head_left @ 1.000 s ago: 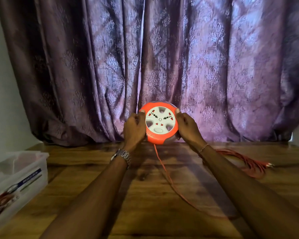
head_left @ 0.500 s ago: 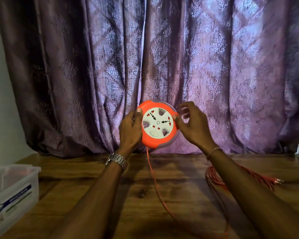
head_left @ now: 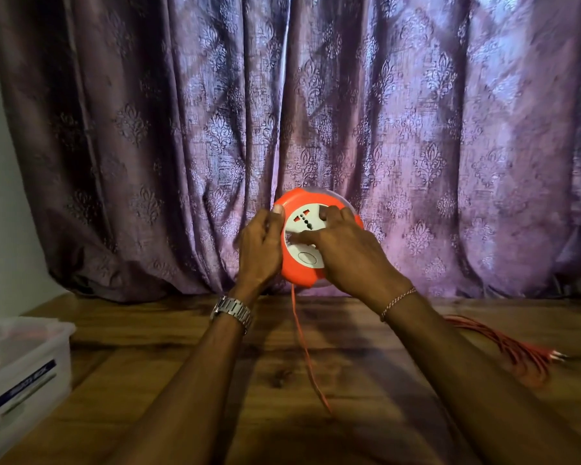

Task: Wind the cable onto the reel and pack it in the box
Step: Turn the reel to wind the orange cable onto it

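The person holds the orange reel (head_left: 316, 236) up in the air, over the far side of the wooden table (head_left: 148, 380) and in front of the purple curtain (head_left: 148, 129). The left hand (head_left: 260, 250) grips the reel's left edge with curled fingers, so the round case does not turn. The right hand (head_left: 349, 250) lies across the white middle part, with its fingers pressing on it (it looks like this part turns to pull the wire in). The picture is a bit blurry there, so I cannot tell if those fingers hook into a hole or just push flat. The orange cable (head_left: 307, 357) hangs from the bottom of the reel down to the table, and the rest lies in a loose heap on the right, near the table's edge. Most of it is not wound yet. The clear box (head_left: 24, 364) sits at the left edge, well apart from the reel. The wood between the arms is bare except for the cable, so it should slide in without snagging
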`<state>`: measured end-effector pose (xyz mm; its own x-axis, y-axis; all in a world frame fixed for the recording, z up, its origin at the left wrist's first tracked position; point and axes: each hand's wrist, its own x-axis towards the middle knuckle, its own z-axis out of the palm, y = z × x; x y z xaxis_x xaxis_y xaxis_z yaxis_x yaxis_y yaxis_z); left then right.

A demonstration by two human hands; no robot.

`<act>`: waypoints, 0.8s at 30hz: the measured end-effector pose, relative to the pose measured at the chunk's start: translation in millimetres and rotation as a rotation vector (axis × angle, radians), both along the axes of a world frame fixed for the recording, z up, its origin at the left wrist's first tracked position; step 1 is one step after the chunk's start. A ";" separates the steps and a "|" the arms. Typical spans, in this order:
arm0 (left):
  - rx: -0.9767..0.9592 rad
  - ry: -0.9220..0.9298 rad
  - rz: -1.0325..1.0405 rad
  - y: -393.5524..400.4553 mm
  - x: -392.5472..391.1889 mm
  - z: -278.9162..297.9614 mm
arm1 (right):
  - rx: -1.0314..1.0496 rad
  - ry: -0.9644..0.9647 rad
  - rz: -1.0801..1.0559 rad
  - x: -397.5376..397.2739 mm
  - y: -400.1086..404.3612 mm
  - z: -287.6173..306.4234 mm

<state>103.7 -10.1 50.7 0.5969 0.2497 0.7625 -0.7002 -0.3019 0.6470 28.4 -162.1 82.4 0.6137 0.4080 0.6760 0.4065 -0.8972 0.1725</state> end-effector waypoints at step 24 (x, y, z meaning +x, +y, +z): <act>-0.010 0.033 -0.008 -1.4 0.8 -3.4 | 0.316 -0.189 -0.093 15.4 -8.8 0.2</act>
<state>104.5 -11.5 47.2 0.6238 0.2519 0.7399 -0.6808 -0.2899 0.6727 43.8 -170.9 82.6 0.4906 0.1099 0.8644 0.3086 -0.9496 -0.0545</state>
